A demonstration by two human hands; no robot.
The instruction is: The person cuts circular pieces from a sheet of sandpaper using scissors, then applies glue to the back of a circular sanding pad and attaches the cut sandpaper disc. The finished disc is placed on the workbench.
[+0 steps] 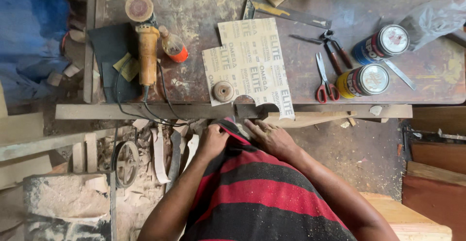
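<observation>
Where both hands meet at the near edge of the bench, just below the middle of the frame, the left hand [212, 141] is curled into a loose fist against the hem of the red-and-black striped shirt [252, 187], and the right hand [270, 136] lies with fingers spread flat just under the bench edge; whether either pinches anything small cannot be told, since the shirt hides the spot between them. Nearest above them lies the tan sheet of sandpaper with printed backing [250, 63], its lower edge cut in scallops and overhanging the worn wooden bench [204, 8]. Such a sheet looks light and limp, gritty on one face, likely to crease or tear at the cut notches, so it is best taken by a straight edge with flat fingers. A small round wooden disc [223, 91] rests on its lower left corner. Further left lies an orange angle grinder [145, 46]; to the right, red-handled scissors [324, 80] and two tins [371, 63].
</observation>
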